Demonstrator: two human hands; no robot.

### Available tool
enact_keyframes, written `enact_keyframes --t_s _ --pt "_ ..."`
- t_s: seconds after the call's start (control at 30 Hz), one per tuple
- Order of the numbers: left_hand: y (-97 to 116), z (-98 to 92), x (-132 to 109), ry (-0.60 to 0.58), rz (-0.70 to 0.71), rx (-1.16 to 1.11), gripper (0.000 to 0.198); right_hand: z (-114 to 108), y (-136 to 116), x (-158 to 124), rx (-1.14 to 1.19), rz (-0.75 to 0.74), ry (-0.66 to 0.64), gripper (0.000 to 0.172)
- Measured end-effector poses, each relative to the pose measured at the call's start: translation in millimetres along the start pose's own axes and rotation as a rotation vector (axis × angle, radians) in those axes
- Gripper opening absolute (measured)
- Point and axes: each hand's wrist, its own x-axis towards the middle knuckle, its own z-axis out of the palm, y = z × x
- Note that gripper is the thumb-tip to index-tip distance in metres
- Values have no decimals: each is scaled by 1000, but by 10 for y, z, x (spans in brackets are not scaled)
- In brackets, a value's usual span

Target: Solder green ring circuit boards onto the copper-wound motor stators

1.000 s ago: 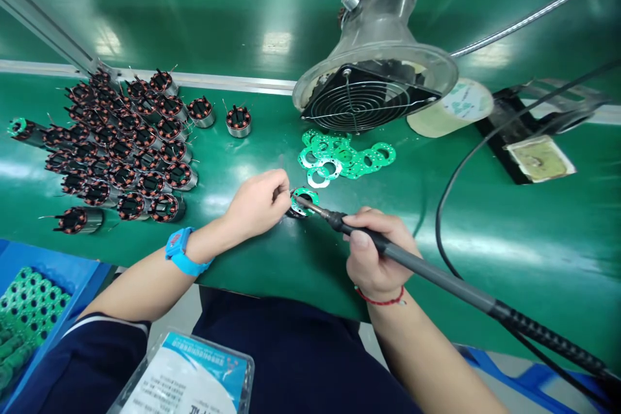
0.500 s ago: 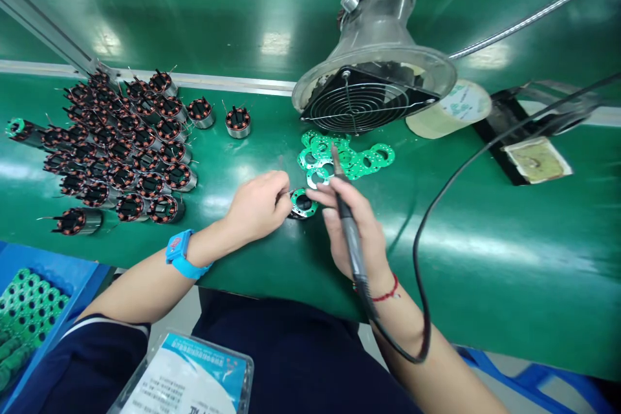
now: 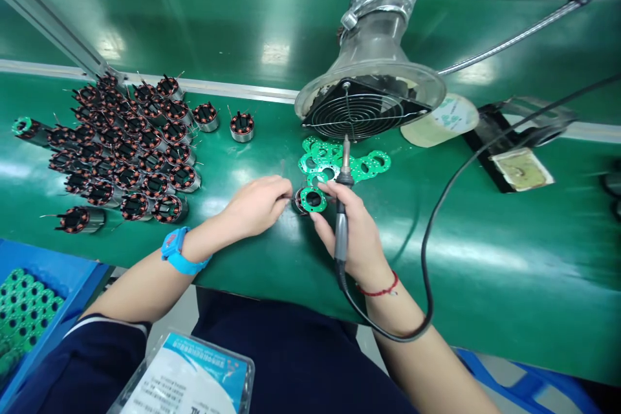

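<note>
My right hand (image 3: 356,233) holds a soldering iron (image 3: 341,229), its metal tip pointing up and away from me. The thumb and forefinger of that hand also reach a green ring-shaped circuit board (image 3: 321,207), which lies over a motor stator (image 3: 299,202), slightly off to its right. On the stator's left side my left hand (image 3: 257,207) is closed in a pinch; what is between its fingertips is too small to make out. Just beyond, several loose green ring boards (image 3: 371,167) lie in an overlapping pile.
Many copper-wound stators (image 3: 129,178) stand grouped at the left. A fume extractor hood (image 3: 371,90) hangs over the board pile. To its right are a pale roll (image 3: 439,123) and a soldering iron stand with sponge (image 3: 521,168). The iron's cable (image 3: 429,239) loops over my right forearm. A blue bin (image 3: 58,272) holds green boards.
My right hand has swung the iron more upright, and its fingers have come onto the ring board. The board has shifted slightly right over the stator. My left hand stays pinched beside it.
</note>
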Motion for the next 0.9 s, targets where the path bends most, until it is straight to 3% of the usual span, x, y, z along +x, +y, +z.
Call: enact_keyframes --t_s 0.17,0.43,0.67,0.8,0.9 --pt "28 55 19 165 33 -276 12 36 -59 14 -40 -75 -12 53" --pt "25 89 51 106 -129 -508 6 -11 -199 29 -52 -231 26 56" --pt "-4 107 93 37 -285 -712 7 -18 -215 13 81 -150 54 44" --pt "-22 117 103 22 -331 -676 8 -28 -182 -82 260 -3 220 42" --pt "-41 134 107 27 -359 -657 8 -36 -132 -180 362 110 322 30"
